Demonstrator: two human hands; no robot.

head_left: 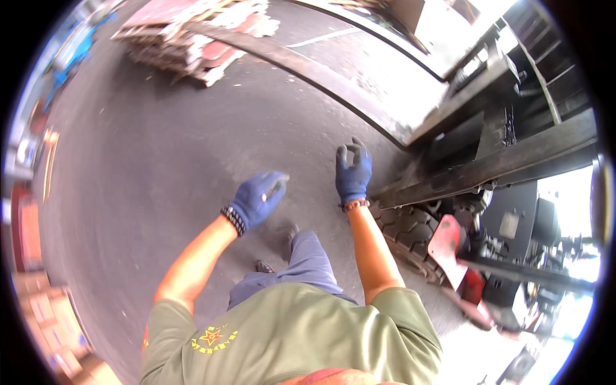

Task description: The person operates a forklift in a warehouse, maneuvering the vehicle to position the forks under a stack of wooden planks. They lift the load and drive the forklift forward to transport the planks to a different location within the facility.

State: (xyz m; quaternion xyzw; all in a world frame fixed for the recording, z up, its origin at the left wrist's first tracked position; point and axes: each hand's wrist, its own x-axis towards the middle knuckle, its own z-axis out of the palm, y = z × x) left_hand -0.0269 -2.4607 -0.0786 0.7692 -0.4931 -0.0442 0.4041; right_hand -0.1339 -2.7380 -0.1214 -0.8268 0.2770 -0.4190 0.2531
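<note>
Forklift (pixel 513 155) at right; stacked boards (pixel 168 33) at upper left.
Near fork (pixel 301 67) overlaps the boards in view; tyre (pixel 410 234) sits just beside the right hand (pixel 353 172). This and the left hand (pixel 256 200) appear empty, fingers loosely curled, thumbs apart. For safe walking, it seems best to keep both clear of fork and tyre.

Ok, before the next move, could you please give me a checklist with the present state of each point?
1. Left hand gloved and open: ok.
2. Right hand gloved and open: ok.
3. No jewellery: not ok; left bracelet and right bracelet are worn.
4. Right hand off the near fork: ok, a gap shows.
5. Tyre stationary: cannot tell from one picture.
6. Near fork apart from board stack: cannot tell, they overlap in view.
</note>
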